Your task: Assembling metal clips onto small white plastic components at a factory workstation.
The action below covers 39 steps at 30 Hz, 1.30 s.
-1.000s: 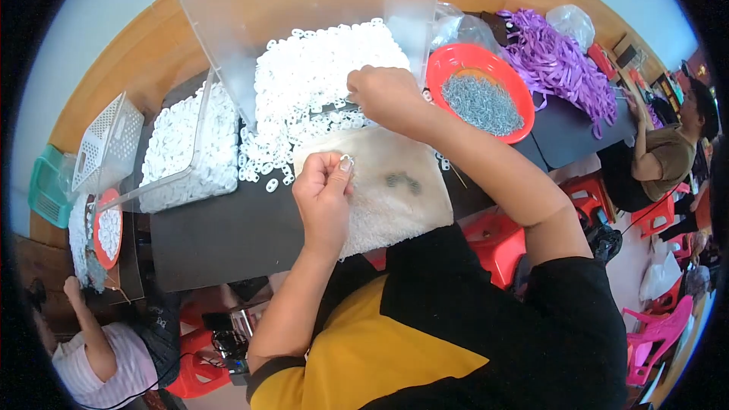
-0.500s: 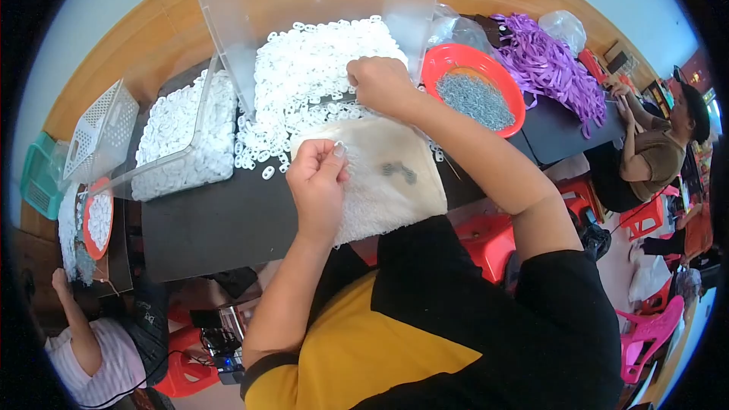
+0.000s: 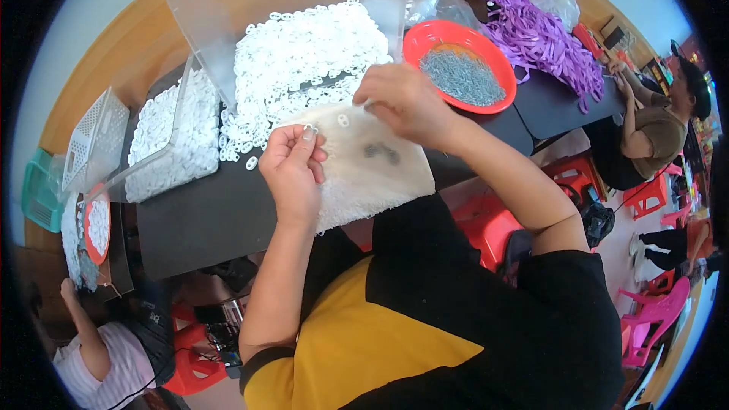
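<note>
My left hand (image 3: 295, 171) is closed, pinching a small white plastic oval link (image 3: 310, 129) between thumb and finger above the left edge of a cream cloth (image 3: 395, 178). Over the cloth's upper right part is my right hand (image 3: 406, 106), its fingers curled together. Something pale shows at its fingertips, too small to name. Between the hands, a single white link (image 3: 342, 120) appears against the cloth. A dark grey patch (image 3: 382, 153) marks the cloth's middle; whether it is a stain or small pieces, I cannot tell. Beyond lies a heap of white links (image 3: 304, 49).
A clear tub (image 3: 186, 125) of white links stands left, beside a white basket (image 3: 91, 140). At right sit a red bowl (image 3: 500, 99) of small grey metal pieces and purple ribbons (image 3: 539, 38). One co-worker (image 3: 657, 125) sits at right, another (image 3: 106, 357) at lower left.
My right hand has drawn back from the heap to above the cloth. A white link now shows between the hands. The whole view has shifted slightly; my left hand still pinches.
</note>
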### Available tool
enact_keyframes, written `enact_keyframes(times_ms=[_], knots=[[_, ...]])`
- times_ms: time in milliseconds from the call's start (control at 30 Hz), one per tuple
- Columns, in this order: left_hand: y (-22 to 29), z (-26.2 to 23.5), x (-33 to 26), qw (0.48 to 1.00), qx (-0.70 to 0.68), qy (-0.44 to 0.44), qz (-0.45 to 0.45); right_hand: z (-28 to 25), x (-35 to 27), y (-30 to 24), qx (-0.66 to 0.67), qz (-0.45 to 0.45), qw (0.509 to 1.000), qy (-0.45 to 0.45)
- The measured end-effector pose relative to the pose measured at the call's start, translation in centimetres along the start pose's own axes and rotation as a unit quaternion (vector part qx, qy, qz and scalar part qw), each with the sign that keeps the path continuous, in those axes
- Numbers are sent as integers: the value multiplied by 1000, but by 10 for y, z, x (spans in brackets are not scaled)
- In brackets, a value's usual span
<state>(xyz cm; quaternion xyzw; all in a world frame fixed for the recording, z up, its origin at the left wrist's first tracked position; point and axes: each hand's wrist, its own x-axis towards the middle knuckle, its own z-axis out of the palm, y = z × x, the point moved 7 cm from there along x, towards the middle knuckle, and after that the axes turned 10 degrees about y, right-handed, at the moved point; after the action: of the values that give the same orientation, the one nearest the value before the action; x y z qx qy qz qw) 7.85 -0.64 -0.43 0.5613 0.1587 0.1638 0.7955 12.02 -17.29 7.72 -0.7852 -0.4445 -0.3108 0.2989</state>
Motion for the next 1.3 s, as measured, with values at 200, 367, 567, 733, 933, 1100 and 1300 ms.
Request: enact_keyframes(times_ms=[200,367,567,733,933,1100,1300], knots=[[-2,1,0,1000,8,1,-10,1,-7,22,-32,150,988,27],[2,2,-3,1000,22,0,-1,34,-2,12,-114,113,982,-101],[2,4,-3,999,33,-9,13,43,2,-4,-75,-39,986,-142],[4,4,-3,999,40,-10,16,44,0,8,-68,-26,983,-171],[3,3,-2,999,33,-12,17,41,-2,4,-82,-6,981,-174],[2,2,-2,999,32,-16,19,45,-5,0,-92,30,987,-128],[2,3,-2,999,32,-17,22,42,-11,6,-96,88,983,-127]])
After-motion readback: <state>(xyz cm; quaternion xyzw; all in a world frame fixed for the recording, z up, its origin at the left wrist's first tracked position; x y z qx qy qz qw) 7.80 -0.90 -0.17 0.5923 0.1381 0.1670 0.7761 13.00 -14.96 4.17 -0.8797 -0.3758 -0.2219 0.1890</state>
